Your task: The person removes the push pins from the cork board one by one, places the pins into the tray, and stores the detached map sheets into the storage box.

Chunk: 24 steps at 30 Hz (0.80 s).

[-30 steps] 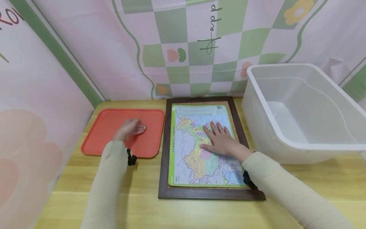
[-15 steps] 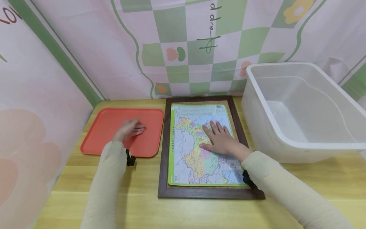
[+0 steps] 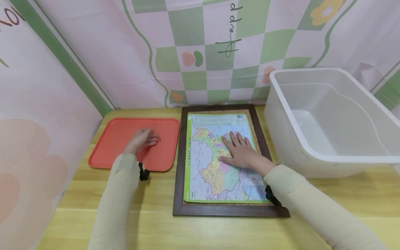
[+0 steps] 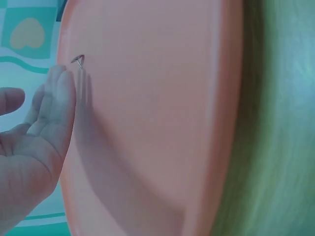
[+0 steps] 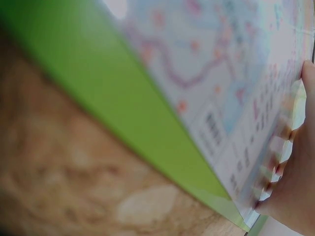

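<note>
In the head view my left hand hovers low over the red tray, palm turned sideways. The left wrist view shows its fingers nearly straight and the thumb apart from them. A small metal thumbtack lies tipped on the tray, right by the fingertips, its shaft and flat head both showing. My right hand rests flat with spread fingers on a colourful map sheet. The map lies on a cork board with a dark wooden frame.
Right of the board stands a large white plastic tub with high walls. A printed cloth hangs behind the wooden table, and another cloth panel borders it on the left.
The spot at my left fingertips has turned from bright silver to dark and then reddish, so the tack has shifted its tilt. Both hands have stayed nearly in place.
</note>
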### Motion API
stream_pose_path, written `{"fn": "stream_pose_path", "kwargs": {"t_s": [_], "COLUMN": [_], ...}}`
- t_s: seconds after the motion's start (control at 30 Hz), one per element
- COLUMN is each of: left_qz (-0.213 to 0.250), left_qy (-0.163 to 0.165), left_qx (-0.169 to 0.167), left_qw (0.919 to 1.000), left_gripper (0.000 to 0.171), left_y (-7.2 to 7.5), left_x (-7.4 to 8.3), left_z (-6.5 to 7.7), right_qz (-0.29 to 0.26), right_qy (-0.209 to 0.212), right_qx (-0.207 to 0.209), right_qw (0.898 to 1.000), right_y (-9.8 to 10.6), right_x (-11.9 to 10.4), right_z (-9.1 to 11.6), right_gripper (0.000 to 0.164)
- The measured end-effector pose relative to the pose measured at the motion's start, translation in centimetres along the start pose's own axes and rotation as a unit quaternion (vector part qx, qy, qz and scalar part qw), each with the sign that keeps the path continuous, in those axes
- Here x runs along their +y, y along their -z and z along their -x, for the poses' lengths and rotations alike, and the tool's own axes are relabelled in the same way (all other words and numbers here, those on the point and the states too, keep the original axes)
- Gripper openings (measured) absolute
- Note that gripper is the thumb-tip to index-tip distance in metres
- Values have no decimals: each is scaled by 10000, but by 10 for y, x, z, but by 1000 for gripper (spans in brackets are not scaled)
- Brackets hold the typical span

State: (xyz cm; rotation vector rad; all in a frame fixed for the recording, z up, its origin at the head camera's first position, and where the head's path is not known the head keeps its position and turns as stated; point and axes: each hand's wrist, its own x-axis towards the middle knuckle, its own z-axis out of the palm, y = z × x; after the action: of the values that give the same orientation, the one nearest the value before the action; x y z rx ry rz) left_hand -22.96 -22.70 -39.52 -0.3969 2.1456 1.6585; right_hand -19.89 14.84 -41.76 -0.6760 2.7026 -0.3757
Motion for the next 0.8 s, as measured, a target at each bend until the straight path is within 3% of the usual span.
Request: {"fn": "stream_pose_path", "kwargs": {"t_s": [0.2, 0.3, 0.4, 0.53, 0.6, 0.8], "left_qz": [228, 157, -256, -1374, -1978, -3040], "left_qy": [-148, -452, -907, -1408, -1616, -2102], "left_qx": [498, 821, 1170, 1526, 1644, 1671], "left_qw": [9984, 9955, 9887, 9685, 9527, 9140], "left_gripper": [47, 44, 41, 40, 40, 38], "left_y": [-8, -17, -25, -36, -40, -50], "left_x": [8, 13, 16, 18, 19, 19], "left_z": [-1, -2, -3, -5, -6, -10], "right_qz": [-9, 4, -7, -36, -46, -30], "right_qy": [-2, -33, -44, -51, -47, -38], "right_qx": [-7, -22, -19, -21, -28, -34], "right_qw": [10000, 10000, 10000, 10000, 10000, 10000], "right_y": [1, 1, 1, 1, 1, 0], "right_x": [0, 0, 0, -1, -1, 0], "right_z": [0, 0, 0, 1, 1, 0], "right_gripper": [88, 88, 88, 88, 88, 88]}}
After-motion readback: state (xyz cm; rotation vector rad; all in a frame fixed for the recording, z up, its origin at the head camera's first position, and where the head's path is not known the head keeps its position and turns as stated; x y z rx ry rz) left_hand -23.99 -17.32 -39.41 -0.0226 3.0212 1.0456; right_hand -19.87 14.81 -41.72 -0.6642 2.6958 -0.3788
